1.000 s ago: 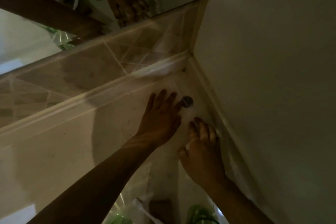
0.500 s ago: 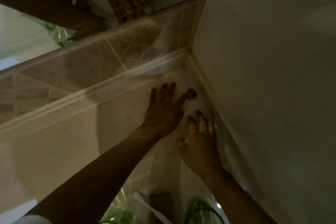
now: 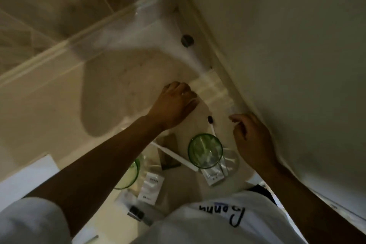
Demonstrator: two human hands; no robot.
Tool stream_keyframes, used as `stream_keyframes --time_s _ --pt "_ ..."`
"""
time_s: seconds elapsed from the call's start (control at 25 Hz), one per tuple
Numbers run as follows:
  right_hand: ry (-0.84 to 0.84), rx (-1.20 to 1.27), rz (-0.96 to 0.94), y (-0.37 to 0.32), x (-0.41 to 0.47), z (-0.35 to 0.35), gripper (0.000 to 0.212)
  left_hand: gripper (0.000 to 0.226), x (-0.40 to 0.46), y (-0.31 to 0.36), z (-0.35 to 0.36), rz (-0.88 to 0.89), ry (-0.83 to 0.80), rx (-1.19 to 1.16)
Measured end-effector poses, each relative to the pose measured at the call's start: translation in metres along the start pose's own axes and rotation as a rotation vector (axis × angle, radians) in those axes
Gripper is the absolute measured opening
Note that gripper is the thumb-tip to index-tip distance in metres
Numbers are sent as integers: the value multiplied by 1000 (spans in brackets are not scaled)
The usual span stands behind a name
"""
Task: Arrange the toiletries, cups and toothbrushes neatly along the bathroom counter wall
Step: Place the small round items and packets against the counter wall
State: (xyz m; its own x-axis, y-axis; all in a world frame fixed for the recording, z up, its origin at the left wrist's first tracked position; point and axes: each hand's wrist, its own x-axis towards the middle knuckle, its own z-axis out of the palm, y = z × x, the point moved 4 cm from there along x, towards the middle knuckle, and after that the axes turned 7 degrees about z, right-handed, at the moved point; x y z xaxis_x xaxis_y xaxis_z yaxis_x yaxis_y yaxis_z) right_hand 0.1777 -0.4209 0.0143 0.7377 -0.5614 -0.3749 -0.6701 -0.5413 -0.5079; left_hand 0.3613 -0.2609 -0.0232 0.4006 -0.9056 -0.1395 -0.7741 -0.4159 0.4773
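Observation:
My left hand hovers over the beige counter with its fingers curled under, at the edge of a row of clear packets lying along the right wall. Whether it holds one is hidden. My right hand hangs loosely curled and empty near the wall. A small clear bottle with a dark cap stands close to the corner. A green cup holds a toothbrush with a black head. A second green cup is half hidden behind my left arm.
A white toothbrush lies flat between the cups. White sachets and a wrapped packet lie near the front edge. A small dark item sits lower down. The tiled backsplash and right wall meet at the corner.
Both hands have pulled back from the small bottle, which now stands alone near the corner. The view has tilted down, bringing the cups, toothbrushes and sachets into sight.

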Motion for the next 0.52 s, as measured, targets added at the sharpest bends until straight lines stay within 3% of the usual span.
stream_keyframes --time_s 0.24,0.4,0.52 --pt "-47 -266 28 42 -49 20 40 44 9 35 11 83 -27 52" --pt "-35 -268 61 47 -55 26 49 48 33 66 21 229 -162 88" --pt "-74 -192 3 44 -54 32 58 44 40 77 28 236 -201 95"
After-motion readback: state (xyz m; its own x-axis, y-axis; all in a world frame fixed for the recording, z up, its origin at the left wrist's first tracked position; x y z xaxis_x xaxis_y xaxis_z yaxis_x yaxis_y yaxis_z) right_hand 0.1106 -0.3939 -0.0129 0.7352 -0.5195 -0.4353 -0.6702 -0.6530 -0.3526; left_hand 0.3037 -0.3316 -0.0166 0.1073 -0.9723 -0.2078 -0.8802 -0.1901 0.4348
